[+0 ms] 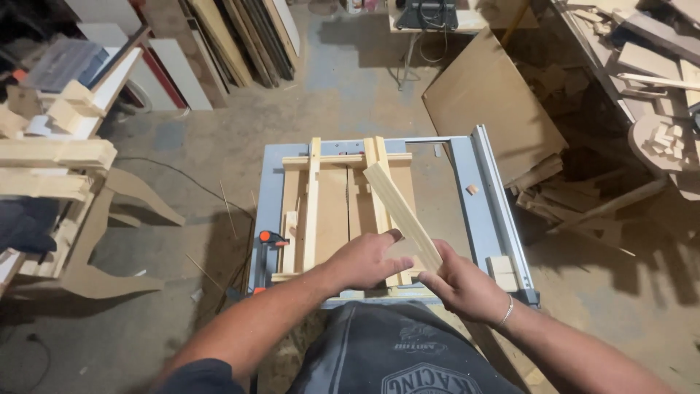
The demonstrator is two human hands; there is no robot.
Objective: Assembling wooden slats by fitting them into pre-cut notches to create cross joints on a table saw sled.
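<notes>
Wooden slat [399, 213]: one pale, flat, narrow length, held at a slant above the near right part of the sled, far end raised and pointing away to the left, near end low between the two hands. Left hand [364, 260]: palm down, fingers curled over the slat's near end from the left side, thumb beneath; closed on the wood. Right hand [461, 286]: fingers pinched on the same near end from the right, just beside the left hand; a thin bracelet [506, 312] at the wrist. Wooden sled [343, 211]: a frame of pale strips and a board, lying flat on the saw table directly below the slat, with a dark slot running down its middle. Table saw [474, 211]: grey-blue top, long fence rail along the right side, a small pale wood block [502, 271] resting near its near right corner. Clamp [271, 238]: orange and black, at the sled's left edge. Large brown panel [490, 102]: leaning beyond the saw, right. Offcut pile [576, 197]: on the floor, right. Stacked timber pieces [51, 160]: at left. Concrete floor [211, 153]: dusty.
</notes>
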